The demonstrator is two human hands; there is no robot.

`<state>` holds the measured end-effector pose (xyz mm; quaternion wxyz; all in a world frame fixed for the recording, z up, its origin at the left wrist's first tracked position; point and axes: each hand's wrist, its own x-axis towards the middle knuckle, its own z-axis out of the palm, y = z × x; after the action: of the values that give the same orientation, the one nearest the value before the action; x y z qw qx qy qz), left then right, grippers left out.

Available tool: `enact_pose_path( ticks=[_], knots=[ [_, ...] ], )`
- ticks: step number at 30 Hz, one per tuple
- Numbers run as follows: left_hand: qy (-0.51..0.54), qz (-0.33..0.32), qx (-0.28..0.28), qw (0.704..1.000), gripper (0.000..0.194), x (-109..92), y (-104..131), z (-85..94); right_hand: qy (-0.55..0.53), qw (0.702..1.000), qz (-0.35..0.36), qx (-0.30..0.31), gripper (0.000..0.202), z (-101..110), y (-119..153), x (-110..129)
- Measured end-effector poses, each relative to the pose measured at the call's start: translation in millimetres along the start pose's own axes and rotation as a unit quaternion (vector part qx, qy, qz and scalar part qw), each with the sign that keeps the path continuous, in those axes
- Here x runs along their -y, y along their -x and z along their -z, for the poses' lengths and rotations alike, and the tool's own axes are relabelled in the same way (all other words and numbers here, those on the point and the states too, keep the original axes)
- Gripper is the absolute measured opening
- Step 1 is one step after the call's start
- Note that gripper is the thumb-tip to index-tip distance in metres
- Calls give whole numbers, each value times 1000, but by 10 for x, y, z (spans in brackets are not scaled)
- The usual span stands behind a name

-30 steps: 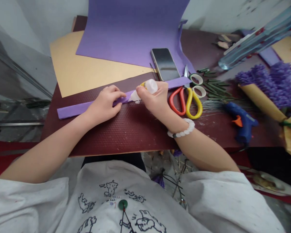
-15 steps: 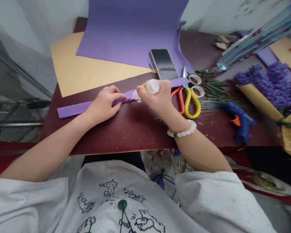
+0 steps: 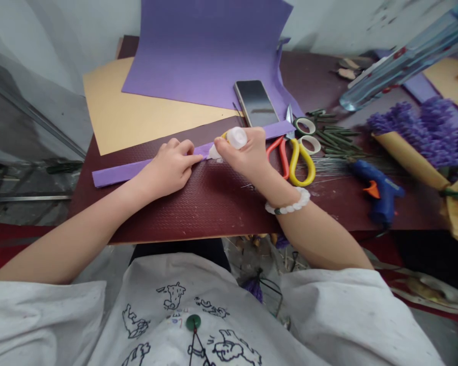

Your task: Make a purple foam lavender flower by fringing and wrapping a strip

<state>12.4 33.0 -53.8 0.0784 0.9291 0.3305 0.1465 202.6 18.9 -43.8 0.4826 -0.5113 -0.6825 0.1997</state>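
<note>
A long purple paper strip (image 3: 125,171) lies slantwise across the dark red table. My left hand (image 3: 170,166) grips it near its middle, with the index fingertip close to the nozzle. In my right hand (image 3: 250,155) is a white glue bottle (image 3: 237,137), tipped so its nozzle touches the strip's lower edge. A little white glue shows by the nozzle tip. The strip's right end passes behind my right hand and reaches scissors with red and yellow handles (image 3: 303,165). Part of the bottle is hidden by my fingers.
Behind the strip lie a phone (image 3: 257,103), a tan sheet (image 3: 160,114) and a large purple sheet (image 3: 209,51). To the right are tape rolls (image 3: 310,145), green stems (image 3: 338,137), a blue glue gun (image 3: 379,190), purple flowers (image 3: 416,127) and a tilted clear bottle (image 3: 397,66).
My left hand has shifted slightly right along the strip, its index finger now nearer the nozzle. The glue bottle and my right hand have moved slightly left.
</note>
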Motion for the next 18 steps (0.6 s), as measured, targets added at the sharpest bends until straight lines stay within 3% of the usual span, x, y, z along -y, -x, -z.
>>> enact_pose_path(
  ticks=[8,18],
  knots=[
    [-46,-4,38,998,42,-36,1,13,-29,999,18,-28,41,15,6,-52],
    [-87,-4,73,994,49,-84,16,56,-10,997,-12,-69,39,63,37,-93]
  ],
)
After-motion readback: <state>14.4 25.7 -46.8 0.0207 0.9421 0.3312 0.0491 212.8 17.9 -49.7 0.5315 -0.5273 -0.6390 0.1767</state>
